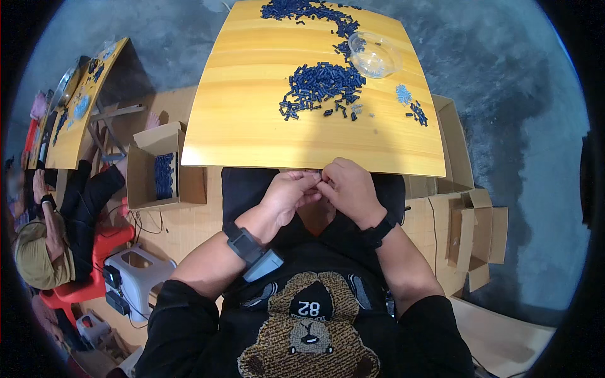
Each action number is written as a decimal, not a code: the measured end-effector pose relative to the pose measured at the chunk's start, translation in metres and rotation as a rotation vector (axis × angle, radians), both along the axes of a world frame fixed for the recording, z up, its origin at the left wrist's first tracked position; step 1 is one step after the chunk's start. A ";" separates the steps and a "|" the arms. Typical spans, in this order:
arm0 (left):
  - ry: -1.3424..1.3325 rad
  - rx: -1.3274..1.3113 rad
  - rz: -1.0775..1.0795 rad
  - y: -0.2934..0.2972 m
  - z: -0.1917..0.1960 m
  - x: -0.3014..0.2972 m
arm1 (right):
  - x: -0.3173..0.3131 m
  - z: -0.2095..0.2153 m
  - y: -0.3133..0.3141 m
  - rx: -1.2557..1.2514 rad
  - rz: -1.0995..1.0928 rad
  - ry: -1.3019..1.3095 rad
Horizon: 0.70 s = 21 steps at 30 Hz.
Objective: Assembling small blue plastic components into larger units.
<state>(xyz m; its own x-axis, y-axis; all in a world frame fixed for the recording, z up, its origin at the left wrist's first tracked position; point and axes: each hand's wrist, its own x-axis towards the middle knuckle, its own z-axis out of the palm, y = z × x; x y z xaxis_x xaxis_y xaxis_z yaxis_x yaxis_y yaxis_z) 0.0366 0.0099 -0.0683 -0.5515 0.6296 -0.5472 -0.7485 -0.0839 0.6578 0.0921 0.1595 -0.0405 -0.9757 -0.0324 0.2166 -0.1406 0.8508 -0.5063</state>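
My left hand and my right hand meet just below the near edge of the yellow wooden table. Both have their fingers pinched together, the fingertips touching. Whatever lies between them is too small and too covered to name. Beyond my hands, a big pile of small dark cylindrical parts lies mid-table. To its right are a little heap of pale blue bits and a few more dark parts. A clear round plastic bowl stands behind them.
More dark parts trail along the far edge. An open cardboard box holding dark parts is on the left, with more cartons on the right. Farther left, another person sits on a red stool at a second table.
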 end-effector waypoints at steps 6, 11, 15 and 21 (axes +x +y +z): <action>-0.007 -0.031 0.070 0.007 -0.001 0.005 | 0.001 -0.005 0.002 -0.085 -0.005 0.041; -0.070 -0.005 0.179 0.011 0.000 0.008 | 0.002 -0.004 0.003 -0.142 -0.012 0.075; -0.098 -0.019 0.217 0.013 0.006 0.009 | 0.000 -0.005 0.006 -0.148 0.001 0.072; -0.083 -0.037 0.250 0.017 0.004 0.011 | -0.003 -0.006 0.007 -0.177 -0.002 0.018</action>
